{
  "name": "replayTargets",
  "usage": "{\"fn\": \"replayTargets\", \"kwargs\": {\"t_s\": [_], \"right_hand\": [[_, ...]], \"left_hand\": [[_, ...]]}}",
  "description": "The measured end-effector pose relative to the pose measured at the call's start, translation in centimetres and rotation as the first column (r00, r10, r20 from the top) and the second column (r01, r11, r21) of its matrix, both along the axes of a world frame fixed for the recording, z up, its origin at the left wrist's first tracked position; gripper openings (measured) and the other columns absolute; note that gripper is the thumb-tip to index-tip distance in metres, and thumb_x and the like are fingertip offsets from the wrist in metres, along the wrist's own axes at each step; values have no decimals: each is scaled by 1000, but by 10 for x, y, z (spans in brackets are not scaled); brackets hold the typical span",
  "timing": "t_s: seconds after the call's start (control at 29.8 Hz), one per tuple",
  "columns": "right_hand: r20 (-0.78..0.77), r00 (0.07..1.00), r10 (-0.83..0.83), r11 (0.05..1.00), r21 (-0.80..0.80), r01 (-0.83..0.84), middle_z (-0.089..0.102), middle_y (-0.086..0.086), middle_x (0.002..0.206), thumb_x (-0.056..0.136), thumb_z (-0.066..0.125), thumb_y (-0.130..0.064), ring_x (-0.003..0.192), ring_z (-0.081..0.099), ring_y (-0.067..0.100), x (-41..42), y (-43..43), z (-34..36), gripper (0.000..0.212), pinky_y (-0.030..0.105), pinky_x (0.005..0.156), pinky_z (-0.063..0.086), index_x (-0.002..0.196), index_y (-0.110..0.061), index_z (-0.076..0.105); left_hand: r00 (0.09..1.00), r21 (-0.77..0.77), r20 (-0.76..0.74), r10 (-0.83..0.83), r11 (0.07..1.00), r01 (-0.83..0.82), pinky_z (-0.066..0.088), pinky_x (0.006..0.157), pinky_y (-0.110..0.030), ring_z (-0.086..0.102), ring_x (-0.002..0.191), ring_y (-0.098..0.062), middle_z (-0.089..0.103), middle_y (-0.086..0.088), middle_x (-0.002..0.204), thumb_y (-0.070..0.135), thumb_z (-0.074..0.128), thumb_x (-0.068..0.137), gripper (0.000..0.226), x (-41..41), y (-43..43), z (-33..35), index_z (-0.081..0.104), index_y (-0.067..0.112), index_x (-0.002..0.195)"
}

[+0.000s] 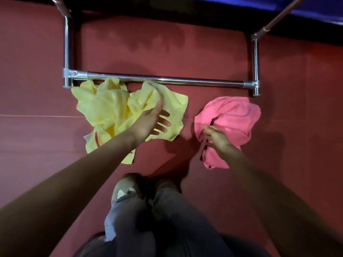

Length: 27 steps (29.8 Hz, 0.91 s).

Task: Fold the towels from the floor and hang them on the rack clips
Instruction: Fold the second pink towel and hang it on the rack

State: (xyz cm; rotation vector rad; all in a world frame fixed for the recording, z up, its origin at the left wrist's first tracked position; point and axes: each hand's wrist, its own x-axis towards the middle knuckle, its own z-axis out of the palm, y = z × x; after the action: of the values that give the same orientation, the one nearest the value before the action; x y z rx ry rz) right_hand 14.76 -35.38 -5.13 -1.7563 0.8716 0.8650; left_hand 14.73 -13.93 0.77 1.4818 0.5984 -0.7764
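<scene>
Head view looks straight down at a red floor [37,93] where the towels lie in messy heaps. The left hand [151,123] is open, with its fingers spread apart. It hangs right over the near side of the yellow towel [111,108], and I cannot tell if it touches the cloth. It looks ready to grab or to flatten that crumpled heap. The right hand [218,138] is on the near edge of the pink towel [235,115]. Its fingers look curled into the cloth, so it seems to pinch a fold, likely to lift the towel up for folding. The two towels lie apart, one by each hand, so each hand can reach its own. Just past both hands runs the shiny low bar of the rack [167,81], and the yellow towel's far edge tucks up against it. No clips show here, so they must be higher up, out of sight. Below the hands are the person's shoes [126,188]. No towel is folded or hung yet, so the job is only starting.
</scene>
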Motion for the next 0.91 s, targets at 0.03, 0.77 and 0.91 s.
{"fn": "replayTargets", "kwargs": {"t_s": [0.03, 0.77, 0.91], "right_hand": [[-16, 1000, 2, 1000, 0, -2, 51, -5, 76, 91, 46, -23, 73, 47, 13, 1, 1, -8, 12, 22, 57, 35, 97, -23, 57], [342, 928, -148, 878, 477, -36, 64, 3, 99, 97, 25, -30, 93, 61, 8, 20, 61, 191, 38, 26, 96, 38, 105, -11, 57], [426, 895, -131, 821, 553, -142, 56, 8, 124, 95, 22, -37, 97, 60, 8, 11, 69, 277, 45, 22, 91, 42, 112, -11, 54]], "left_hand": [[1000, -9, -7, -2, 1000, 2, 42, 61, -23, 55, 65, -17, 61, -3, 77, 44, 20, 95, 47, -2, -1, -7, 56, 16, 86], [930, -51, 364, -56, 995, 80, 31, 78, 5, 43, 103, 12, 45, 17, 114, 28, 35, 95, 33, -7, -5, 113, 44, 22, 126], [758, -25, 650, -57, 995, 96, 37, 76, 1, 51, 79, 19, 54, 20, 96, 17, 48, 91, 21, -13, -6, 191, 49, 33, 104]]}}
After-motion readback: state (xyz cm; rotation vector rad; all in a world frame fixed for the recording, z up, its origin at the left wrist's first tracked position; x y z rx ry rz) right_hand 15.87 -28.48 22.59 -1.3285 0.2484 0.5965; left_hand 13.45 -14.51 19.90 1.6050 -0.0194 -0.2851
